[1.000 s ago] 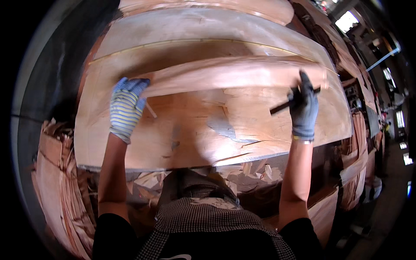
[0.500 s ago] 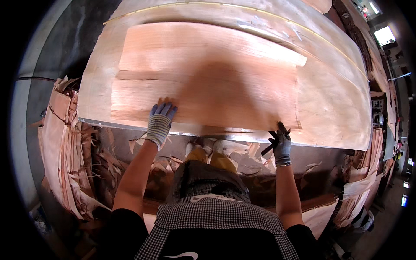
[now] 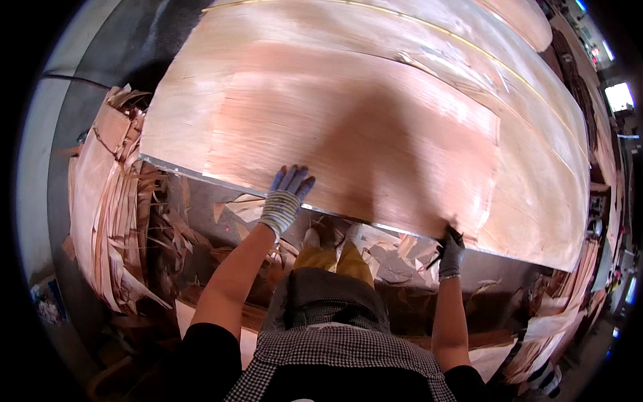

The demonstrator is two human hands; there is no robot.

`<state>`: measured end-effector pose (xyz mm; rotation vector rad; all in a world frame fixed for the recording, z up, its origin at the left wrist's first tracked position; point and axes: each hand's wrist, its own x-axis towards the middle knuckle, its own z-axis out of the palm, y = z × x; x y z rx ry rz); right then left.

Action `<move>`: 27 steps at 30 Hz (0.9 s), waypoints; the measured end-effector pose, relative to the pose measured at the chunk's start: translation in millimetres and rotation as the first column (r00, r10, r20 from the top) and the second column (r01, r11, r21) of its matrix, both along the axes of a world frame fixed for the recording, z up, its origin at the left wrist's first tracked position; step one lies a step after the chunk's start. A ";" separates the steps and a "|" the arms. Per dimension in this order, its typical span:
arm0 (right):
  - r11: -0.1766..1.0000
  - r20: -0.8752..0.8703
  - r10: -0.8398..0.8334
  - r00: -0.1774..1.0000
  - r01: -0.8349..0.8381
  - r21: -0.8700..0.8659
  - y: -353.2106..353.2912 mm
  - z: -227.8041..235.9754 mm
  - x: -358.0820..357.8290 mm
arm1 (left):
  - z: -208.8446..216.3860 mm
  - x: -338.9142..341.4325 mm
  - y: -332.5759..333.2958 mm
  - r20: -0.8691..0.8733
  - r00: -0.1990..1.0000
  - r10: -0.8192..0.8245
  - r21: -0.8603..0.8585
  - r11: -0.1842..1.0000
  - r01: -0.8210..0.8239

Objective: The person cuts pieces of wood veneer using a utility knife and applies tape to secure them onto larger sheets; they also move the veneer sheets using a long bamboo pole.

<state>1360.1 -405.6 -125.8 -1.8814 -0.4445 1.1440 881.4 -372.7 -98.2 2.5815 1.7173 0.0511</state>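
A reddish wood veneer sheet (image 3: 281,100) lies flat on a larger pale sheet (image 3: 536,194), its near side along the front metal edge. My left hand (image 3: 288,197), in a striped glove with bluish fingers, rests open with spread fingers on the near left of the veneer. At the veneer's near right corner is my right hand (image 3: 453,253), in a grey glove with dark fingers. Its fingers are curled around what looks like a dark narrow tool, mostly hidden by the hand. My shadow falls across the veneer.
A yellow strip (image 3: 429,27) runs across the far part of the pale sheet, near loose wood slivers (image 3: 502,80). Stacked veneer scraps (image 3: 110,208) stand at the left, with more at the right (image 3: 552,321). Torn pieces litter the floor around my feet.
The veneer's curled far right edge now lies flat, and its near side has come to the front edge. Both hands stay at its near side. The whole view has turned somewhat.
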 end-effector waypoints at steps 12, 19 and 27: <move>0.998 0.091 -0.015 0.996 0.009 0.062 -3.2 -14.7 -13.2 | -7.2 -5.5 0.2 0.067 0.997 0.034 -0.014 0.999 -0.033; 0.987 0.079 -0.026 0.997 0.013 0.161 -13.9 -27.1 0.4 | -7.8 1.0 -0.5 0.005 1.000 0.015 -0.085 0.996 -0.014; 0.957 -0.136 -0.287 0.948 0.290 0.000 -30.4 9.5 58.6 | 6.3 8.2 1.4 0.011 1.000 -0.005 -0.084 0.996 0.006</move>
